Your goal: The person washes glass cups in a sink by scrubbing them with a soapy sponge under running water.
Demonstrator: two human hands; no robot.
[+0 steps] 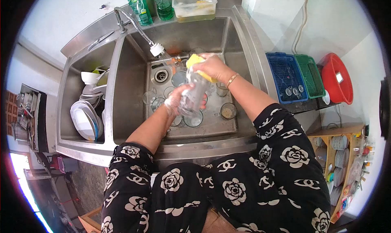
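Over the steel sink, my left hand (pixel 177 99) is closed around a clear drinking glass (pixel 193 95) coated in suds. The glass is tilted and partly blurred. My right hand (pixel 216 67) grips a yellow sponge (pixel 194 61) at the top of the glass, with foam on the fingers. Below both hands, several clear glasses stand or lie on the sink floor, among them a glass mug (pixel 228 111) on the right. Some of these glasses are hidden behind my hands. The drain (pixel 161 75) lies to the left of the group.
A flexible faucet (pixel 157 50) hangs over the sink. White plates (pixel 84 121) and bowls fill the left basin. A plastic tub (pixel 194 7) and a green pouch (pixel 140 8) stand behind. At right are a blue basket (pixel 286 76) holding glasses, a green basket (pixel 308 74) and a red basin (pixel 338 80).
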